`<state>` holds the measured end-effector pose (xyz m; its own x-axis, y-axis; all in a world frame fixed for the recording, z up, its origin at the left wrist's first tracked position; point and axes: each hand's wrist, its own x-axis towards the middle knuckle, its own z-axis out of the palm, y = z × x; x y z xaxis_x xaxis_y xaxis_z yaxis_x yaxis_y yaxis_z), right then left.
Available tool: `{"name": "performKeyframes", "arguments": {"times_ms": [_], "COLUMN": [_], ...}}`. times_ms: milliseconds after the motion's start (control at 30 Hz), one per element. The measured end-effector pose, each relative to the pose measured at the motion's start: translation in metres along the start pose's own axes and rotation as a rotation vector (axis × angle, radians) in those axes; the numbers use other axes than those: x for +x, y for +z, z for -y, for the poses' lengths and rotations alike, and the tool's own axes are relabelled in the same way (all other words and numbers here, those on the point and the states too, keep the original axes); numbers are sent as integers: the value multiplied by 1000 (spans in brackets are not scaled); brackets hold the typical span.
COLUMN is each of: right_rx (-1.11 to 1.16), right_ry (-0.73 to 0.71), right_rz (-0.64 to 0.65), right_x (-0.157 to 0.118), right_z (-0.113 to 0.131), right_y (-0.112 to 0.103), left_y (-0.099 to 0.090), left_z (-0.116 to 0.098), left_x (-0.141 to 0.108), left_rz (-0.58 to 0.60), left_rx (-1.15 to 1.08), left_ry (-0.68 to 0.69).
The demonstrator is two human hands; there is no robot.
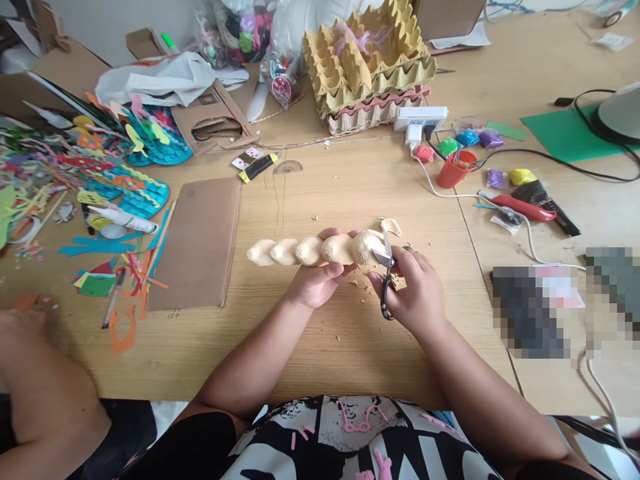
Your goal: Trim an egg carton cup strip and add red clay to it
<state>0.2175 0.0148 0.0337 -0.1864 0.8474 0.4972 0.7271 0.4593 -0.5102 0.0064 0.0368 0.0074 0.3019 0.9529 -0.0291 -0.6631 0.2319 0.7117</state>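
Observation:
My left hand (320, 280) is closed around a strip of cream egg-carton cups (309, 251), gripping it from below with the thumb in front. The strip lies sideways above the table, a row of several rounded cups. In my right hand (417, 287) is a pair of scissors (386, 263) with dark handles. Their blades are parted and meet the rightmost cup, one blade lying across its face. Just behind that cup a loose cream scrap (391, 227) rests on the table, and small crumbs of the same material lie under my hands.
Egg trays (370, 73) are stacked at the back. A flat cardboard piece (195, 247) lies to the left, beside colourful paper strips and glue bottles. At right are a power strip (421, 119), a red cup (456, 169) and cables. Another person's arm (45, 380) rests at far left.

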Motion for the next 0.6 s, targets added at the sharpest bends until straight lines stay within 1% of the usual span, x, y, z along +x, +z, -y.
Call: {"name": "performKeyframes", "arguments": {"times_ms": [200,300,367,467,533,600], "right_rx": [29,91,184,432,592,653], "right_ry": [63,116,184,313,346,346], "right_rz": [-17,-17,1,58,101,136], "right_x": [-3,-4,-4,-3,-1,-1], "right_z": [-3,-6,-7,-8,-9,-9], "right_y": [3,3,3,2,1,1], "left_y": [3,3,2,3,3,4], "left_z": [1,1,1,-1,-2,-3], "left_x": [0,1,1,1,2,2], "left_rz": [7,17,18,21,11,-7], "left_rx": [-12,-18,-17,-7,1,8], "left_ry": [24,32,34,42,49,52]}}
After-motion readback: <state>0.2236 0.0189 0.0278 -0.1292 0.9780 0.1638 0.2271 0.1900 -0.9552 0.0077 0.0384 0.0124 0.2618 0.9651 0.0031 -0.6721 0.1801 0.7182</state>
